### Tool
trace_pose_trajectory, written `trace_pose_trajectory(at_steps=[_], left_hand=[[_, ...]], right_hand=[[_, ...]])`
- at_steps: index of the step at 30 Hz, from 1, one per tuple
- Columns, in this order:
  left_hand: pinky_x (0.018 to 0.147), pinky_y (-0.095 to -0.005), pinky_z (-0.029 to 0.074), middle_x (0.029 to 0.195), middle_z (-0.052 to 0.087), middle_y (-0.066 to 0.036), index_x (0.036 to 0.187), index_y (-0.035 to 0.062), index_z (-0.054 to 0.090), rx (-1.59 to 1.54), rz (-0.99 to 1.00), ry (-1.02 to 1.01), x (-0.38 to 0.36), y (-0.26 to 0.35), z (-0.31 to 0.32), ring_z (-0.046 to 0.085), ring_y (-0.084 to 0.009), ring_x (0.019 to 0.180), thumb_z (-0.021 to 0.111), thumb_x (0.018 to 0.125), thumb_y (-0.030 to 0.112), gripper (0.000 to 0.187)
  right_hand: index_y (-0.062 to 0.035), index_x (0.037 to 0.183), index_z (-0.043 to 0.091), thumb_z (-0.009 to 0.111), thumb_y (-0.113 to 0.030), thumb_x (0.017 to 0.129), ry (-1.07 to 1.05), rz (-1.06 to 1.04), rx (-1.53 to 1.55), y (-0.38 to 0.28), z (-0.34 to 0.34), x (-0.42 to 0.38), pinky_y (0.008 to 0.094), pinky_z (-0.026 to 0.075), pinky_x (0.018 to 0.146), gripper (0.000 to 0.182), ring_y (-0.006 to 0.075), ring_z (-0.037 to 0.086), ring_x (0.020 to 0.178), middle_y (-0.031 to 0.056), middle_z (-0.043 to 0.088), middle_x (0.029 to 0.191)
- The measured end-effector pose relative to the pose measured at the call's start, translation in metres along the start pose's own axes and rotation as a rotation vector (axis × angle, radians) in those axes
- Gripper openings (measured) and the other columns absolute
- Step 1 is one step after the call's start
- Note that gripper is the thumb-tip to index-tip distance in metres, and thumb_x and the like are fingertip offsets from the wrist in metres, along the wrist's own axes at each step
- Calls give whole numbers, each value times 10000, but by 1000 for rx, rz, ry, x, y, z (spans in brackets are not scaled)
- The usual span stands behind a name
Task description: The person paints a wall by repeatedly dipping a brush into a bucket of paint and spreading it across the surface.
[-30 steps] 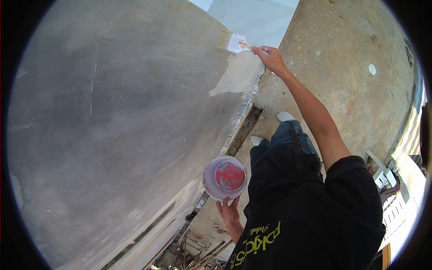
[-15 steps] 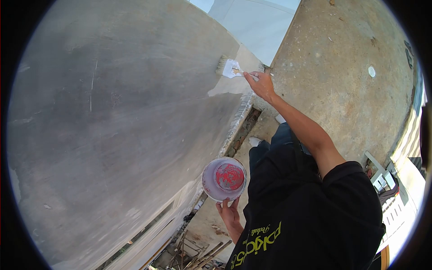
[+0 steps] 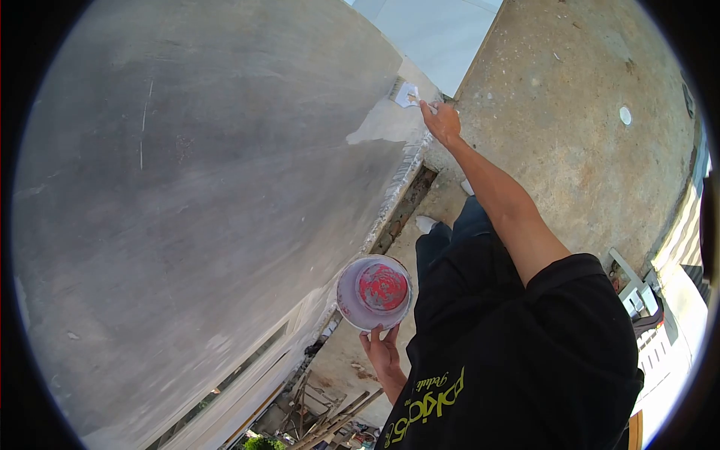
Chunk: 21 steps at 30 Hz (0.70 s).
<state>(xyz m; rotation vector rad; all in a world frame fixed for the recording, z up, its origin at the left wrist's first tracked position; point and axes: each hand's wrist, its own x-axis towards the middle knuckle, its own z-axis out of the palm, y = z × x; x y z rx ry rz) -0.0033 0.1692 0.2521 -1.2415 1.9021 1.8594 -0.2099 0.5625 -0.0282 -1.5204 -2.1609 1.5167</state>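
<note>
My right hand (image 3: pixel 444 122) is closed round the handle of a wide paint brush (image 3: pixel 407 94) with a white-coated head. Its bristles rest against the grey wall (image 3: pixel 225 165), near the wall's end, where a paler patch (image 3: pixel 379 124) with a ragged edge shows. Lower down, my left hand (image 3: pixel 384 351) grips the near rim of a round bucket (image 3: pixel 352 296), fingers curled over it. Whitish film coats the bucket's inner side, and its round bottom is red with grey smears.
Pale blue sheets (image 3: pixel 435 37) stand beyond the wall's end. A concrete floor (image 3: pixel 555 150) spreads to the right, with a white disc (image 3: pixel 625 115) on it. Along the wall's foot runs a narrow gap (image 3: pixel 405 210). Wooden sticks (image 3: pixel 337 420) and clutter lie at the bottom.
The brush in my right hand has shifted up and to the right, from the dark part of the wall onto the paler patch. My left hand and the bucket stay nearly in place.
</note>
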Motion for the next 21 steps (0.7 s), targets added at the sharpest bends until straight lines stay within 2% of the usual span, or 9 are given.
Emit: trace_pose_trajectory(at_steps=[3, 6, 9, 12, 15, 18, 21], left_hand=[[885, -530, 598, 1275, 473, -191, 1226, 36, 328, 6, -25, 35, -2, -1, 1, 584, -396, 1103, 564, 847, -76, 460], [892, -536, 593, 1283, 467, -190, 1225, 33, 332, -1, -30, 29, 4, -3, 1, 580, -398, 1110, 565, 845, -76, 459], [898, -541, 590, 1279, 469, -188, 1211, 33, 342, 4, -34, 34, 4, -2, -2, 577, -393, 1113, 567, 843, -76, 445], [900, -544, 588, 1272, 473, -185, 1200, 36, 348, -4, -19, 27, 0, -3, 0, 574, -381, 1113, 567, 841, -77, 435], [902, -548, 585, 1266, 474, -182, 1199, 39, 351, -19, -17, 37, -1, -5, 1, 571, -370, 1112, 563, 841, -79, 433], [901, -552, 584, 1268, 475, -180, 1197, 41, 354, -16, -19, 57, -4, -5, 0, 567, -368, 1122, 563, 844, -78, 427], [890, -548, 588, 1292, 474, -176, 1191, 43, 368, -13, -33, 70, -4, -6, 3, 546, -382, 1175, 575, 855, -58, 408]], right_hand=[[-12, 1090, 716, 595, -517, 889, 19, -53, 37, -23, -2, -10, 417, 533, 779, 557, 382, 699, 858, 246, 707, 940], [-11, 1027, 730, 602, -495, 896, 3, -162, 251, -37, -17, -47, 425, 534, 730, 517, 397, 690, 809, 241, 701, 826], [-13, 1017, 723, 628, -482, 897, -215, -187, 422, -55, -25, -79, 410, 523, 696, 493, 385, 689, 783, 240, 693, 800], [-36, 1031, 717, 602, -510, 908, -320, -103, 313, -43, -13, -79, 431, 525, 709, 503, 391, 687, 801, 234, 695, 806], [-61, 1062, 712, 573, -542, 910, -179, -96, 87, 4, 15, -61, 454, 527, 755, 524, 399, 684, 849, 229, 704, 857], [-69, 1075, 716, 543, -585, 902, -137, 33, -54, 17, 21, -50, 478, 522, 819, 571, 410, 674, 916, 230, 707, 916], [-79, 1099, 713, 566, -614, 877, -156, 34, -11, 8, 27, -50, 464, 521, 854, 597, 420, 668, 948, 235, 705, 932]])
